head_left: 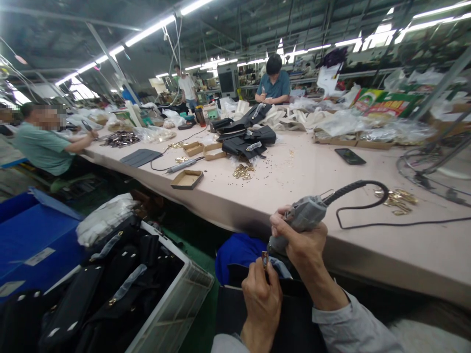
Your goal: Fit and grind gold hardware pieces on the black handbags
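My right hand (307,245) is wrapped round a grey electric screwdriver (307,213), tilted with its front end down toward my left hand and its black cord curving off to the right. Between the thumb and fingers of my left hand (260,294) is a small gold metal clasp (265,259), held upright. The driver's tip is close to the clasp; whether they touch I cannot tell. Under both hands, on my lap, lies a black bag (230,314), partly hidden by my left hand. Blue cloth (237,255) shows just behind it.
A white crate (172,299) of black bags stands at left, beside a blue bin (33,245). On the table (294,181) lie gold clasps (401,200), a phone (349,156), a second screwdriver (182,165), a cardboard tray (187,180) and black bags (245,139). Other people sit around it.
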The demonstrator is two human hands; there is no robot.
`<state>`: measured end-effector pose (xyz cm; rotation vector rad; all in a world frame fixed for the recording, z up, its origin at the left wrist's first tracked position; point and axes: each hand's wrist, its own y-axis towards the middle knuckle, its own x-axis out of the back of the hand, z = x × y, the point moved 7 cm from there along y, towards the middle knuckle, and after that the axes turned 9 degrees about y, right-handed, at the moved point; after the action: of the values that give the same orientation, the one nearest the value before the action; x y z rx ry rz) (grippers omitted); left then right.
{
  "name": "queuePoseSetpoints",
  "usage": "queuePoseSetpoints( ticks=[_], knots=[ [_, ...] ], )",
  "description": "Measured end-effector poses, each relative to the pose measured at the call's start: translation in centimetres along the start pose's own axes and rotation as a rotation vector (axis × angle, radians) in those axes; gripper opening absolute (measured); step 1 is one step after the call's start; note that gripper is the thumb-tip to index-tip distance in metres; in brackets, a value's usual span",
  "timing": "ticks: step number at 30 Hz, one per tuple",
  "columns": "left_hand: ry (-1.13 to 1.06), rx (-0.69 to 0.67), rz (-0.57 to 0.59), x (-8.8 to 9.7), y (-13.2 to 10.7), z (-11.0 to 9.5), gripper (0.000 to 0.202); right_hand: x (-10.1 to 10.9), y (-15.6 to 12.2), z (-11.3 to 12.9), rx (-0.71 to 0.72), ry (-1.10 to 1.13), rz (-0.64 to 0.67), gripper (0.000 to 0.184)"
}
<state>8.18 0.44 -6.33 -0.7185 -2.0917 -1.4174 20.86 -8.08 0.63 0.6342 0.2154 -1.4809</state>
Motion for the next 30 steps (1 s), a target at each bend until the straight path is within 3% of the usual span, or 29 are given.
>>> queuePoseSetpoints(
  ticks=[12,30],
  knots=[
    [-0.010,0.018,0.035,-0.3,-0.3,0.2,0.012,-0.4,-0.4,0.0,0.015,-0.005,0.034,0.028],
    [0.037,0.021,0.030,-0.6,-0.8,0.4,0.015,-0.9,-1.2,0.4,0.029,-0.197,0.078,0.027]
  ],
)
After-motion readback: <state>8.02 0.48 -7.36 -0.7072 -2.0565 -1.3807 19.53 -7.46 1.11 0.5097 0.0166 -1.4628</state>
